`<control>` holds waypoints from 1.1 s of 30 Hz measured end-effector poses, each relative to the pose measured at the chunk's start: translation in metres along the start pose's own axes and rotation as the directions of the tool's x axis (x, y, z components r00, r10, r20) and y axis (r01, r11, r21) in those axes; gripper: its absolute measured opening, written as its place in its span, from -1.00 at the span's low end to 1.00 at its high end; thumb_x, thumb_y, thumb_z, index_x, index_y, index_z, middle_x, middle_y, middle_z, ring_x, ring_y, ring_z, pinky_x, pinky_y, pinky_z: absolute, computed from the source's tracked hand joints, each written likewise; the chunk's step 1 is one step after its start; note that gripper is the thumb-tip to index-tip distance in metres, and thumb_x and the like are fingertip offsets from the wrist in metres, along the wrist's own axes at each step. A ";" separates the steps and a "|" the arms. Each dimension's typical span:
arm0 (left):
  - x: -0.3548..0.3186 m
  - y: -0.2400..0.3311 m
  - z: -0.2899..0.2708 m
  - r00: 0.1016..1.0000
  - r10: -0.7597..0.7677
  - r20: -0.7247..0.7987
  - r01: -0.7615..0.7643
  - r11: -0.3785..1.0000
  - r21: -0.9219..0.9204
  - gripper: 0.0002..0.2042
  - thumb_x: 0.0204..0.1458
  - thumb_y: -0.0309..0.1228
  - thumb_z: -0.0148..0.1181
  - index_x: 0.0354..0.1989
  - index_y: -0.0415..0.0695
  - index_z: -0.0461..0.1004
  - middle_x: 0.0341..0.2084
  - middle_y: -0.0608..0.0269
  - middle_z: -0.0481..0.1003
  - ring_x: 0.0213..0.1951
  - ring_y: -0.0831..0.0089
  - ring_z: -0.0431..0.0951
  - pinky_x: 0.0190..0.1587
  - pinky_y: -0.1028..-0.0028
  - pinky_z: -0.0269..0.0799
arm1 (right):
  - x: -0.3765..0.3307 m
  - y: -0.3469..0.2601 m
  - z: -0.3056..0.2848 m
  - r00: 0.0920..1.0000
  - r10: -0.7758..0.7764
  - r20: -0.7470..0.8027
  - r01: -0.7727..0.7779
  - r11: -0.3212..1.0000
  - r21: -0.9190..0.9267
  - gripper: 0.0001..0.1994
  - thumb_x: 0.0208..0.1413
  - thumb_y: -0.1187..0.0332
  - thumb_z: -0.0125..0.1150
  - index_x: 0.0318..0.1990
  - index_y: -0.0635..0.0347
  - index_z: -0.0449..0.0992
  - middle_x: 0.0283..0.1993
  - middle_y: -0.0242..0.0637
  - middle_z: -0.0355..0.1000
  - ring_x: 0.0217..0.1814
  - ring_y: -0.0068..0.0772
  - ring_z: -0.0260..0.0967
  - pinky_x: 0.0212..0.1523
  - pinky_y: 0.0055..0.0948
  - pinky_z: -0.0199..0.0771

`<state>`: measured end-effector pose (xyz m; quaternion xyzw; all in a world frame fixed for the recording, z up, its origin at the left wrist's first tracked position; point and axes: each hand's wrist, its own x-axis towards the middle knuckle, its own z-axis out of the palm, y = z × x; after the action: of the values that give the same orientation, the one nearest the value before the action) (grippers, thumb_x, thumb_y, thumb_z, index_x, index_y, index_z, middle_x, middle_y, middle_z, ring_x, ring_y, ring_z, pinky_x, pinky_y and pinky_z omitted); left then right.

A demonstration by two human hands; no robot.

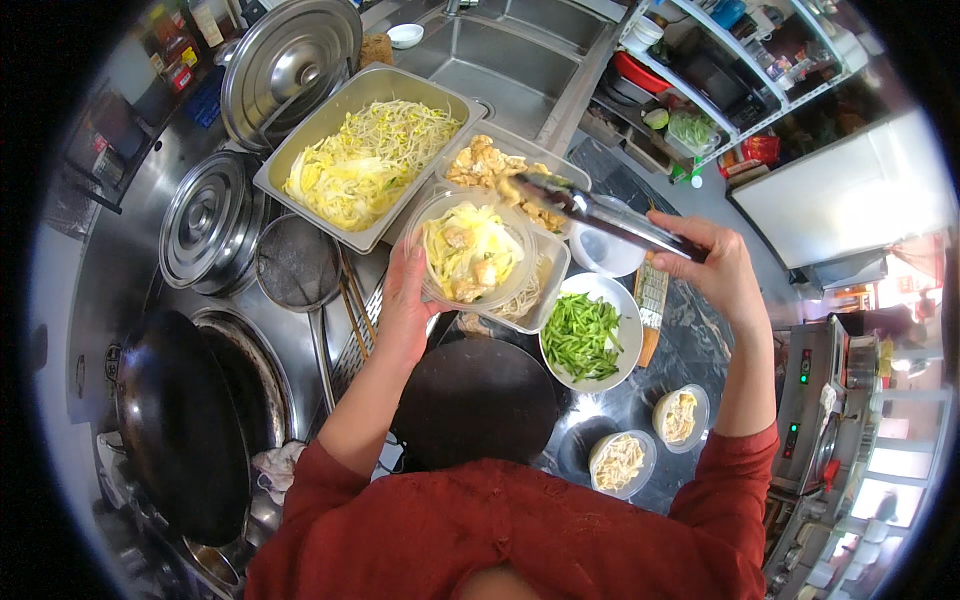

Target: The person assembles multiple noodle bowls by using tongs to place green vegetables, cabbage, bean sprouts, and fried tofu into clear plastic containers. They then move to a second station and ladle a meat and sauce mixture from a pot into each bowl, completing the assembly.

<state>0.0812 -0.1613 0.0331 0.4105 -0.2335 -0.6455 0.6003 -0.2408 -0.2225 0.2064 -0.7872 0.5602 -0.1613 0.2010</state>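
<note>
- While the left hand (405,300) holds the clear bowl (532,258) up right beside the tray (580,180) of browned pieces (483,160), I'd keep it level and close, so drips land in the trays and not on the table (690,335).
- With the tongs (640,230), I'd go for a light squeeze; those pieces look soft and probably tear easily. Spread them over the yellow shreds (450,240), don't dump them in one spot.
- Tips are blurry over the tray, so honestly can't tell if they've got anything.
- Left hand's cupped round the bowl's left side, thumb up by the rim, forearm rising from below.
- Right hand (715,265) is wrapped round the back end of the tongs, forearm out wide, tongs slanting left across a white tub (605,255) near the greens (580,338).
</note>
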 end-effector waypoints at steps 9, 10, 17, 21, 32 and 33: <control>-0.005 -0.002 0.007 0.999 0.042 0.005 -0.042 0.999 0.000 -0.48 0.38 -0.04 -0.05 0.41 -0.01 0.18 0.25 0.19 0.37 0.19 0.29 0.51 -0.07 0.19 0.70 | -0.030 -0.042 0.005 0.996 -0.076 -0.055 0.062 0.974 -0.218 -0.44 -0.16 0.31 0.56 0.11 0.11 0.61 -0.28 -0.20 0.51 -0.39 -0.27 0.45 -0.30 -0.38 0.42; -0.006 -0.001 0.006 0.999 0.033 -0.009 -0.033 0.999 0.009 -0.48 0.39 -0.04 -0.05 0.41 -0.01 0.18 0.24 0.19 0.37 0.19 0.29 0.51 -0.07 0.19 0.70 | -0.030 -0.042 0.003 0.996 -0.063 -0.060 0.046 0.967 -0.249 -0.44 -0.16 0.30 0.55 0.10 0.12 0.61 -0.27 -0.20 0.52 -0.37 -0.24 0.46 -0.30 -0.37 0.43; -0.014 0.004 0.002 0.999 0.036 -0.036 -0.034 0.998 0.057 -0.45 0.40 0.00 -0.11 0.44 -0.02 0.14 0.33 0.18 0.32 0.28 0.28 0.43 0.12 0.15 0.59 | -0.033 -0.054 0.002 0.983 -0.185 -0.013 0.168 0.921 -0.353 -0.44 -0.20 0.23 0.54 0.08 0.07 0.63 -0.31 -0.23 0.52 -0.36 -0.17 0.48 -0.30 -0.30 0.44; -0.015 0.002 -0.001 0.998 0.051 -0.042 -0.049 0.997 0.058 -0.45 0.40 0.00 -0.11 0.43 -0.03 0.16 0.33 0.19 0.32 0.29 0.30 0.42 0.14 0.17 0.57 | -0.035 -0.068 0.000 0.982 -0.188 0.024 0.182 0.900 -0.396 -0.43 -0.21 0.25 0.55 0.08 0.04 0.63 -0.32 -0.25 0.51 -0.37 -0.18 0.47 -0.31 -0.30 0.43; -0.020 0.001 -0.031 0.999 0.036 -0.005 -0.036 0.990 -0.139 -0.39 0.39 0.00 -0.13 0.49 -0.06 0.08 0.42 0.13 0.21 0.39 0.21 0.28 0.34 0.08 0.33 | -0.035 -0.058 -0.014 0.992 -0.035 -0.125 -0.029 0.878 -0.478 -0.45 -0.15 0.25 0.52 0.10 0.04 0.62 -0.32 -0.22 0.50 -0.38 -0.20 0.46 -0.29 -0.31 0.45; -0.022 0.001 -0.033 0.999 0.031 -0.019 -0.033 0.992 -0.120 -0.39 0.39 0.00 -0.13 0.49 -0.07 0.07 0.42 0.13 0.20 0.40 0.22 0.27 0.35 0.08 0.31 | -0.037 -0.058 -0.012 0.990 -0.081 -0.114 0.023 0.898 -0.439 -0.46 -0.16 0.25 0.53 0.09 0.05 0.63 -0.32 -0.22 0.49 -0.38 -0.19 0.46 -0.30 -0.31 0.45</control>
<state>0.1075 -0.1342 0.0205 0.3751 -0.1954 -0.6452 0.6362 -0.2108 -0.1720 0.2451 -0.8148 0.5727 -0.0877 -0.0218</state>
